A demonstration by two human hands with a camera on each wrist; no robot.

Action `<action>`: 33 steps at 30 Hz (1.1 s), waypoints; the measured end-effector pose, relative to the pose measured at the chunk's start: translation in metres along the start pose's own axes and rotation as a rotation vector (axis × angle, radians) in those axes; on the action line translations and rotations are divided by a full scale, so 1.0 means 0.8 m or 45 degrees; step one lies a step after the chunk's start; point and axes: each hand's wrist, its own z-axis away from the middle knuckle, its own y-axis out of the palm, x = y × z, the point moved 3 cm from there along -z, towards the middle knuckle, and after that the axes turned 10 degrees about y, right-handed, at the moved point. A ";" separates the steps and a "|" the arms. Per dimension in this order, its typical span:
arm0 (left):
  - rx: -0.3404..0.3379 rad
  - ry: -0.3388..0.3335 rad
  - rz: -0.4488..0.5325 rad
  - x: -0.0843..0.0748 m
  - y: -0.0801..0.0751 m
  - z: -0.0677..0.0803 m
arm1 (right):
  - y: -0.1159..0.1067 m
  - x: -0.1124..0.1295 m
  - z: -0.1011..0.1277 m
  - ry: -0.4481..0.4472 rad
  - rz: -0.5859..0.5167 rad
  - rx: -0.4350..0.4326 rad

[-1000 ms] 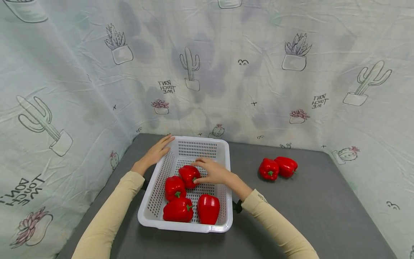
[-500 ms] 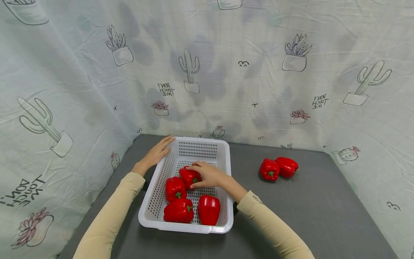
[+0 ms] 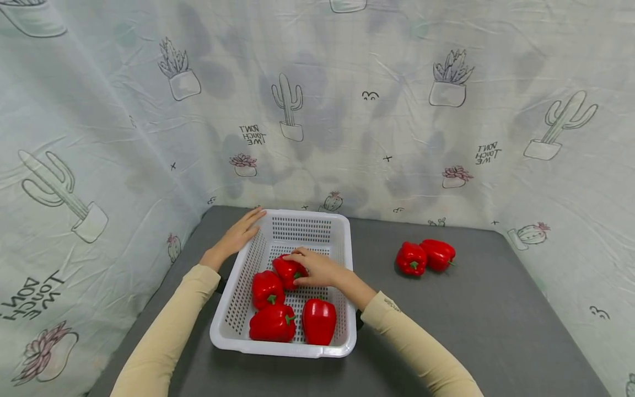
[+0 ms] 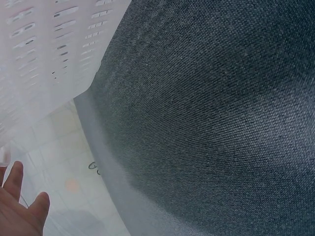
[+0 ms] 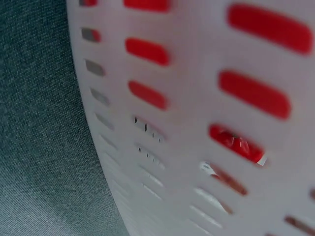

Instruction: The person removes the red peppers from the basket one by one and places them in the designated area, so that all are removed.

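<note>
Between the two hands on my feed stood a white slotted basket (image 3: 283, 348), set on a grey worktop (image 3: 476, 325). Left hand (image 3: 237, 235): fingers extended, laid along the basket's rim close to its far corner, nothing gripped. Right hand (image 3: 321, 269): inside the basket, fingers and thumb bent around the far red pepper (image 3: 286, 270), which rested among the others; fingertips partly hidden from me.

Just left of that grip and a little nearer the wearer I noted a second pepper (image 3: 268, 290); nearer again, a third pepper (image 3: 272, 323) on its side. A fourth pepper (image 3: 319, 321) lay just nearer than the right hand. Well to the right of that hand, outside the basket, I logged two loose peppers (image 3: 411, 259) close together. Beyond both hands hung a cactus-print cloth (image 3: 337, 110). Through the right wrist camera I saw mostly basket wall, red showing in the slots.
</note>
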 end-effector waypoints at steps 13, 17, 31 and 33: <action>0.000 -0.002 0.017 0.002 -0.001 0.001 | 0.001 -0.002 -0.002 -0.016 -0.037 -0.006; -0.005 -0.001 0.020 0.004 0.001 0.002 | 0.003 -0.002 -0.003 -0.017 -0.044 -0.006; -0.004 -0.006 0.042 0.005 0.002 0.002 | -0.005 -0.001 -0.001 -0.041 -0.071 -0.085; -0.004 -0.003 0.033 0.006 0.001 0.002 | -0.007 -0.002 -0.001 -0.051 -0.092 -0.109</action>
